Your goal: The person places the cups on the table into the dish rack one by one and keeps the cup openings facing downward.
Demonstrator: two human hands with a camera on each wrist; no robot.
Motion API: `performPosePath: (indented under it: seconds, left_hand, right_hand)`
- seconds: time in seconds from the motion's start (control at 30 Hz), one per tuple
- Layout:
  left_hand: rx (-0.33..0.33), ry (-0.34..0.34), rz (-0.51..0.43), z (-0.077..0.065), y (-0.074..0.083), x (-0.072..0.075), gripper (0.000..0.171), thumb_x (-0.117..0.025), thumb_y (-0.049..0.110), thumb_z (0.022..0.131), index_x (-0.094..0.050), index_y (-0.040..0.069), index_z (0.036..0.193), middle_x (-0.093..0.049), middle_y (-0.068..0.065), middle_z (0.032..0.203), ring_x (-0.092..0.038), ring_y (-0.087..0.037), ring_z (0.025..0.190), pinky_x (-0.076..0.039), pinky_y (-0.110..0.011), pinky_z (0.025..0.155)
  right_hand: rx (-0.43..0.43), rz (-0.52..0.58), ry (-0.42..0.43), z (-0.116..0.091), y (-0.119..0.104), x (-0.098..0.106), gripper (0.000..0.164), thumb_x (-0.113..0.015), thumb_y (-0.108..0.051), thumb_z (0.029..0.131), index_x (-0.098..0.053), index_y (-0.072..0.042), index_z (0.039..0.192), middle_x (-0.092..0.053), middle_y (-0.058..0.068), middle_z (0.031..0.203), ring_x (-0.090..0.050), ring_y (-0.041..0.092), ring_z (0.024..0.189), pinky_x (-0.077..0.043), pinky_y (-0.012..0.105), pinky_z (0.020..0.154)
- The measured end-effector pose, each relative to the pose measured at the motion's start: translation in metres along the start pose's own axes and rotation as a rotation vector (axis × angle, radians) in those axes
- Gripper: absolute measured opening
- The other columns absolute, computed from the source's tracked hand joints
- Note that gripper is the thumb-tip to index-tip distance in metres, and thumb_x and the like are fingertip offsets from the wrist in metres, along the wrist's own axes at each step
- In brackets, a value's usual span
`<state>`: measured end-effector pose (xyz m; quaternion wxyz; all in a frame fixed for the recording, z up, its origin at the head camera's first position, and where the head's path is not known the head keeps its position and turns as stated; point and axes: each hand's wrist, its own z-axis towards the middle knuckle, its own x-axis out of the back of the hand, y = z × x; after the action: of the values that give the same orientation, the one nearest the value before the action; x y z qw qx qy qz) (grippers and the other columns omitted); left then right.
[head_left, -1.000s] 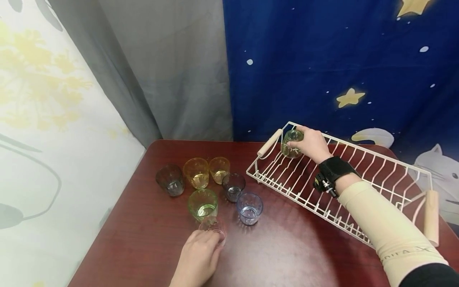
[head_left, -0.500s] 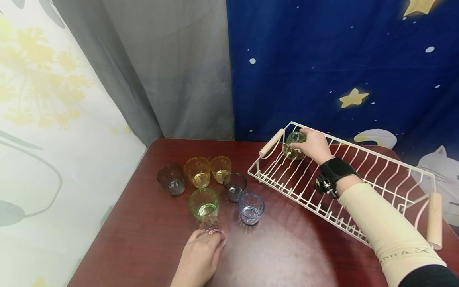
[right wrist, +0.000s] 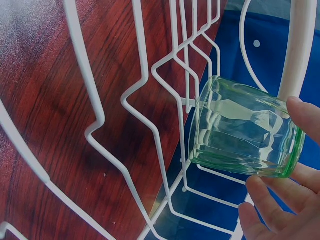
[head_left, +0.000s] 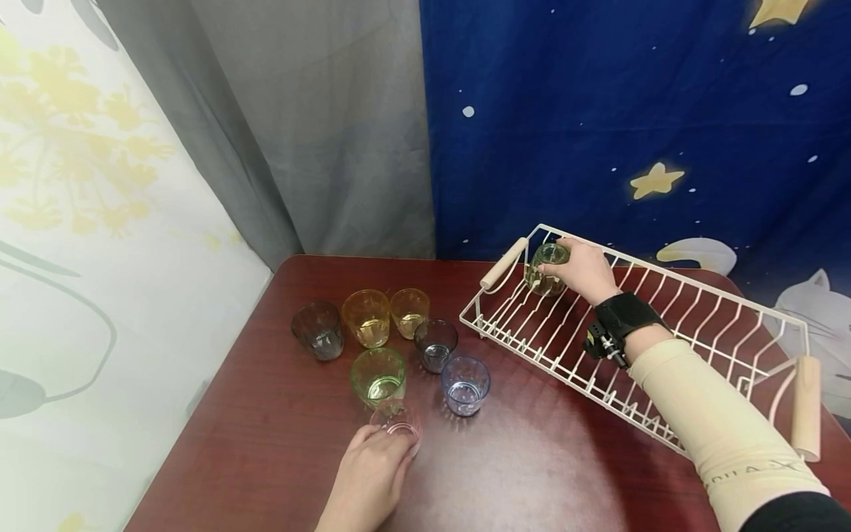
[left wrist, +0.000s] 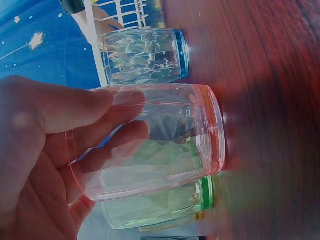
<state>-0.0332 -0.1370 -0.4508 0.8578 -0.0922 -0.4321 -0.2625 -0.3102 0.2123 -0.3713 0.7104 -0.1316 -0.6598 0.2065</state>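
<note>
My left hand (head_left: 372, 469) grips a pink-tinted glass (left wrist: 150, 142) near its rim; the glass stands upright on the table. Right behind it is a green glass (head_left: 377, 377), with a blue glass (head_left: 465, 386) off to its right. At the far left corner of the white wire dish rack (head_left: 631, 414), my right hand (head_left: 585, 270) holds another green glass (right wrist: 245, 130). That glass is upside down, its mouth against the wires and its thick base between my thumb and fingers. Whether the wires bear its full weight I cannot tell.
Farther back on the table (head_left: 266, 443) stand two yellow glasses (head_left: 367, 318), a dark grey glass (head_left: 318, 330) and a smaller dark glass (head_left: 436, 346). The rack has a wooden handle (head_left: 504, 264) at each end. A blue curtain (head_left: 532, 133) hangs behind the table.
The head view has shifted slightly. Both hands and the glasses they hold stay in nearly the same places.
</note>
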Motion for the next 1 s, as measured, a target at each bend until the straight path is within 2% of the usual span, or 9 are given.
performPosePath:
  seconds: [0.13, 0.3, 0.5, 0.6, 0.73, 0.9, 1.0]
  left_hand:
    - [0.003, 0.019, -0.014, 0.0, 0.001, -0.001, 0.01, -0.074, 0.018, 0.078, -0.068, 0.018, 0.086, -0.071, 0.009, 0.077, -0.066, -0.006, 0.075, -0.045, -0.025, 0.082]
    - [-0.012, 0.044, -0.011, 0.0, 0.003, -0.001, 0.01, -0.074, 0.018, 0.077, -0.066, 0.017, 0.082, -0.068, 0.008, 0.072, -0.064, -0.005, 0.068, -0.045, -0.023, 0.079]
    - [-0.018, 0.045, -0.006, 0.0, 0.003, -0.001, 0.01, -0.073, 0.019, 0.076, -0.064, 0.017, 0.08, -0.066, 0.009, 0.068, -0.063, -0.005, 0.065, -0.044, -0.022, 0.077]
    - [-0.018, 0.047, -0.003, -0.002, 0.002, 0.001, 0.014, -0.076, 0.017, 0.072, -0.065, 0.016, 0.081, -0.066, 0.008, 0.068, -0.063, -0.005, 0.065, -0.043, -0.022, 0.075]
    - [-0.009, 0.03, -0.008, -0.001, 0.001, 0.003, 0.023, -0.078, 0.012, 0.067, -0.069, 0.014, 0.088, -0.07, 0.007, 0.076, -0.064, -0.005, 0.07, -0.041, -0.022, 0.073]
    - [0.0, -0.011, -0.013, 0.003, 0.002, 0.007, 0.025, -0.072, 0.01, 0.072, -0.071, 0.013, 0.096, -0.073, 0.008, 0.084, -0.064, -0.005, 0.074, -0.042, -0.023, 0.074]
    - [0.008, -0.022, -0.027, 0.003, 0.003, 0.01, 0.025, -0.069, 0.008, 0.073, -0.072, 0.013, 0.097, -0.072, 0.009, 0.082, -0.062, -0.005, 0.072, -0.042, -0.024, 0.076]
  right_hand:
    - [-0.003, 0.007, -0.004, -0.002, -0.001, 0.002, 0.074, -0.07, -0.039, 0.085, -0.043, 0.0, 0.142, -0.043, 0.028, 0.146, -0.038, 0.049, 0.134, -0.036, 0.061, 0.107]
    - [-0.004, 0.027, -0.009, -0.006, -0.001, 0.004, 0.075, -0.069, -0.039, 0.086, -0.042, 0.001, 0.143, -0.042, 0.028, 0.147, -0.037, 0.048, 0.136, -0.035, 0.06, 0.109]
    - [0.007, 0.093, 0.014, -0.008, -0.001, 0.009, 0.067, -0.054, -0.042, 0.096, -0.041, 0.003, 0.143, -0.042, 0.029, 0.146, -0.036, 0.047, 0.137, -0.032, 0.058, 0.112]
    - [0.008, 0.097, 0.034, -0.01, -0.004, 0.011, 0.063, -0.049, -0.043, 0.098, -0.043, 0.003, 0.142, -0.045, 0.03, 0.144, -0.039, 0.047, 0.134, -0.032, 0.058, 0.11]
    - [-0.001, 0.118, 0.059, -0.015, -0.013, 0.018, 0.062, -0.049, -0.043, 0.098, -0.045, 0.001, 0.141, -0.047, 0.029, 0.142, -0.045, 0.045, 0.127, -0.036, 0.058, 0.105]
    - [-0.012, 0.172, 0.074, -0.022, -0.023, 0.025, 0.061, -0.049, -0.044, 0.098, -0.046, -0.002, 0.142, -0.051, 0.027, 0.139, -0.051, 0.041, 0.121, -0.041, 0.055, 0.1]
    - [-0.007, 0.202, 0.077, -0.027, -0.027, 0.024, 0.061, -0.049, -0.046, 0.098, -0.047, -0.003, 0.141, -0.053, 0.025, 0.137, -0.053, 0.04, 0.122, -0.042, 0.054, 0.1]
